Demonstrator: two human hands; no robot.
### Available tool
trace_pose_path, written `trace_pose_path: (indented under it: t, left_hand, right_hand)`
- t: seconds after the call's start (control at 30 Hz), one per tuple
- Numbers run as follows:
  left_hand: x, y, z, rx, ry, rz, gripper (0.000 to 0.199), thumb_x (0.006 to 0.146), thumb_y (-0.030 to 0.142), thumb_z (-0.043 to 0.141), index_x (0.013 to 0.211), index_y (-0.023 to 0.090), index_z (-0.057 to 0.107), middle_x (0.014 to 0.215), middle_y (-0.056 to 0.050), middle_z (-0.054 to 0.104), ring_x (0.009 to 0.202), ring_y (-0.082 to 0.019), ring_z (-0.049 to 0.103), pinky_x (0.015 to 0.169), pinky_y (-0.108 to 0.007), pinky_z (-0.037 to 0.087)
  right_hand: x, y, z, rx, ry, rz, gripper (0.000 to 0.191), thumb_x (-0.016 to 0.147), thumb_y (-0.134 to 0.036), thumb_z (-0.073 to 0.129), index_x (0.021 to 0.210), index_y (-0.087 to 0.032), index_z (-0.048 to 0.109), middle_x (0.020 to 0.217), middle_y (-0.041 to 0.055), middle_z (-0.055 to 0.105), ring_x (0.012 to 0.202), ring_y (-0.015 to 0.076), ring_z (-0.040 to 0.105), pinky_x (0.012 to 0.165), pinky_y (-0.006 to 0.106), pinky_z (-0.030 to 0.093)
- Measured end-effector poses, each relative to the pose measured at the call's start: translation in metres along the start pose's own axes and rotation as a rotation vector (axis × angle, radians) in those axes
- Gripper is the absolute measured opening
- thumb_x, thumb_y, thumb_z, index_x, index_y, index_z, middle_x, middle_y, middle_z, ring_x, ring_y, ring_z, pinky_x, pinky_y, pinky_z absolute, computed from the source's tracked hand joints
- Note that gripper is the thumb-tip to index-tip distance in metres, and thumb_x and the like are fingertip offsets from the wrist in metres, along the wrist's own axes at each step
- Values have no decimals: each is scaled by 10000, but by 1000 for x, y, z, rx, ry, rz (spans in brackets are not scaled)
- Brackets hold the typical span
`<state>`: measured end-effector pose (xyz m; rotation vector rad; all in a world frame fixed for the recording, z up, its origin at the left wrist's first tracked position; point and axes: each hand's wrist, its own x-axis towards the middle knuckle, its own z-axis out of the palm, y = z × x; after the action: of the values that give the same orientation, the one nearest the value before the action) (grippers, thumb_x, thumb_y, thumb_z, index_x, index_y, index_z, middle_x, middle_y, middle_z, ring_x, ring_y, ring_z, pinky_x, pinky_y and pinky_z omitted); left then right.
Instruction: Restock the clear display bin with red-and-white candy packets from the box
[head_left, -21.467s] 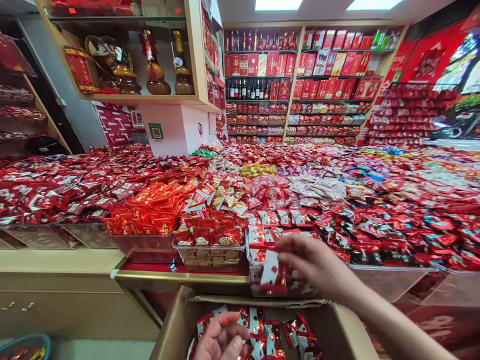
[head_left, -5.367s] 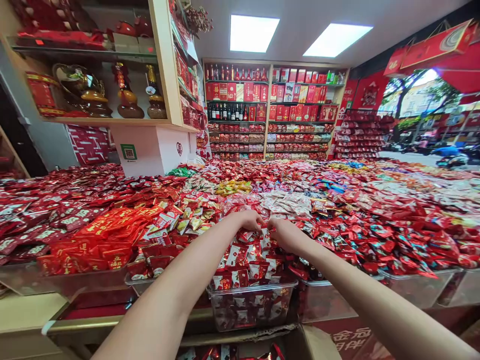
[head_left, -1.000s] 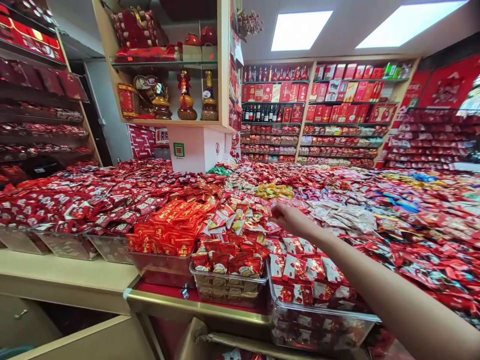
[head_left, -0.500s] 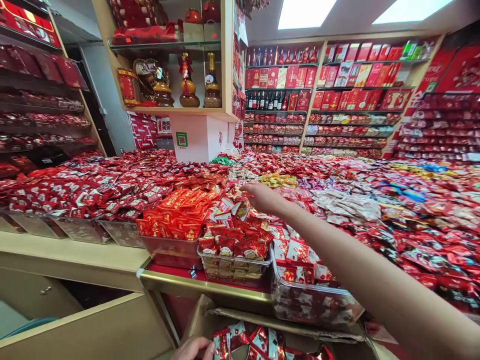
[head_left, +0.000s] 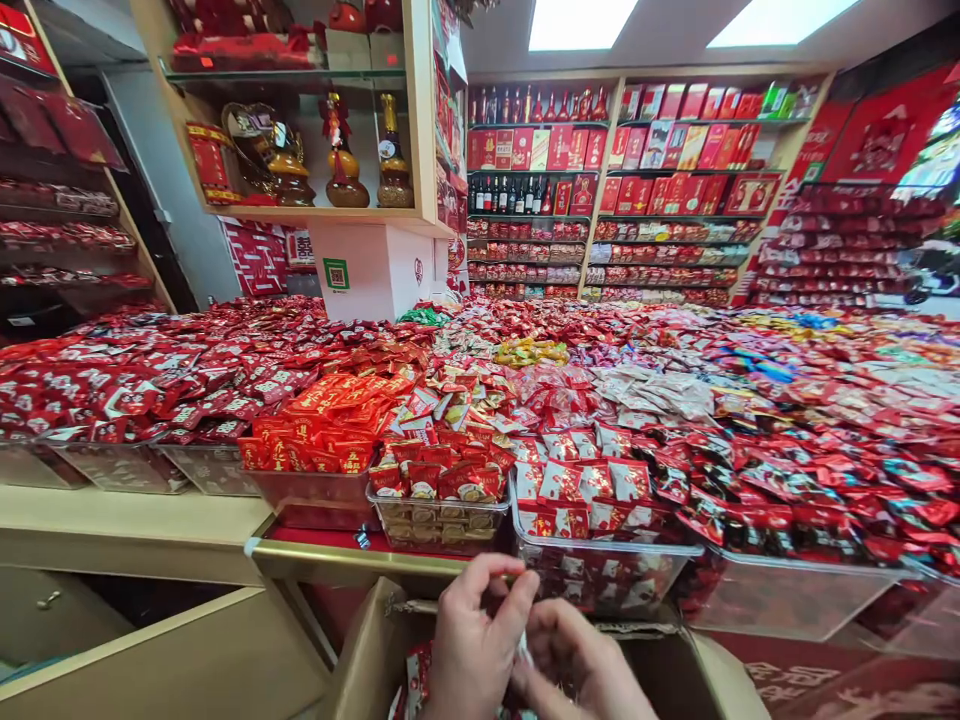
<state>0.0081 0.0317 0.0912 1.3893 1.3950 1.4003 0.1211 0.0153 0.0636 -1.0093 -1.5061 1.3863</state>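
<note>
My left hand (head_left: 476,635) is raised over an open cardboard box (head_left: 361,640), its thumb and index finger pinched together. Beside it, my right hand (head_left: 589,665) has curled fingers almost touching the left. A small whitish bit (head_left: 523,650) shows between the two hands, too hidden to name. Red-and-white snack packets (head_left: 417,675) lie inside the box, partly covered by my left hand. Just behind the hands stands a clear plastic bin (head_left: 607,560) filled with red and white packets.
A bin of red-and-gold packets (head_left: 442,485) and a bin of bright red packets (head_left: 315,440) stand along the gold-edged counter (head_left: 337,560). More packets spread far behind. At the left is an open drawer (head_left: 172,650); a white pillar (head_left: 360,270) rises from the display.
My right arm has drawn back from the far packets, and its hand is now down over the box. My left hand has risen from the box to meet it. The view has shifted right.
</note>
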Motion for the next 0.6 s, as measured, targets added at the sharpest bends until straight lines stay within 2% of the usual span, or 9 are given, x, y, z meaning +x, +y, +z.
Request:
trace_pose_path:
  t: [0.1,0.2,0.3,0.47,0.6]
  left_hand:
    - [3,17,4,-281,-114,-105,304,750,396,493,1004,229,480,758,16,575,638,-91,539,573,-177,431]
    - [0,23,0,-494,-258,-241,291,798,368,434,1042,213,465,950,-37,605,810,-117,572,724,-222,445]
    - [-6,20,-4,-463,-389,-251,261,746,291,543,980,177,544,968,-51,629,898,-144,563,818,-247,421]
    - [-12,14,-3,-390,-418,-221,268,702,243,594,960,169,600,939,-45,659,883,-168,577,806,-264,442]
    - [-16,9,-1,-367,-482,-194,302,698,231,596,994,169,600,936,-51,663,851,-179,592,783,-281,459]
  right_hand:
    - [2,-23,-16,119,117,-36,235,684,-353,592,837,-186,531,706,24,603,657,140,553,611,258,450]
    - [1,-34,-29,210,185,-4,274,662,-347,624,863,-188,525,704,17,608,660,139,562,618,266,458]
    - [-2,-29,-33,267,217,-13,283,642,-327,650,855,-196,517,681,-4,605,656,130,562,624,256,451]
    - [-7,-22,-33,258,137,11,214,686,-336,607,827,-193,533,693,-7,598,664,118,540,625,238,427]
    - [-12,-19,-37,177,159,7,189,708,-358,573,732,-172,559,684,0,577,634,115,502,598,232,406]
